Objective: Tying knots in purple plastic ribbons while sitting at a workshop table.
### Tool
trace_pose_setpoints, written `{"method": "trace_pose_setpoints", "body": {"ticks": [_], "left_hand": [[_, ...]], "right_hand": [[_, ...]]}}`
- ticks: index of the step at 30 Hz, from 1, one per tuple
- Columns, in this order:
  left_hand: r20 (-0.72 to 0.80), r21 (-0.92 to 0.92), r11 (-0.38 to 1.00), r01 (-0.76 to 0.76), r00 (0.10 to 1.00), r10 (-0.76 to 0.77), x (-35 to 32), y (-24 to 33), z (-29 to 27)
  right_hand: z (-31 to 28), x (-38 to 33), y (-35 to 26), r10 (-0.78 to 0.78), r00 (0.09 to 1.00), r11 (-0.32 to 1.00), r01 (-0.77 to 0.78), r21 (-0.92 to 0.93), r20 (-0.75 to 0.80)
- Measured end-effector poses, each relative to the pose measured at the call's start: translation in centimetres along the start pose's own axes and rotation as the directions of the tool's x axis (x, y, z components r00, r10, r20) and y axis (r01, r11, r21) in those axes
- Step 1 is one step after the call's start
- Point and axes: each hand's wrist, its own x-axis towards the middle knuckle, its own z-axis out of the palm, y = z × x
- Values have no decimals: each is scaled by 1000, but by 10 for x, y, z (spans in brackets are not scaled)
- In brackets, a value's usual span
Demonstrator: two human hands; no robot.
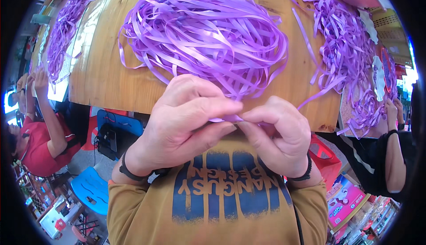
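A big loose heap of purple ribbon [204,32] lies on the wooden table in front of me. Just past the table's near edge, both hands meet over my chest. Between thumb and fingers my left hand [186,116] pinches a short stretch of purple ribbon [226,118]. My right hand [282,132] grips the same stretch from the other side, its thumb and forefinger closed at the tip. The fingers hide most of that ribbon, so I cannot see how it is folded or joined.
More purple ribbon [341,45] is piled along the table's right side, and another long bundle [71,27] lies at left. A person in red [42,143] sits at left; one in dark clothes [377,165] at right. Blue stool [91,189] and red chair [326,160] stand nearby.
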Motion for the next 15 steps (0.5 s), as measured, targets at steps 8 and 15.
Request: {"method": "trace_pose_setpoints", "body": {"ticks": [8,15], "left_hand": [[197,-346,904,252,961,-192,-6,-7,-11],[37,-675,669,311,920,-391,9,8,6]], "right_hand": [[-2,-1,12,38,999,996,-39,84,13],[13,1,8,-88,996,985,89,150,-9]]}}
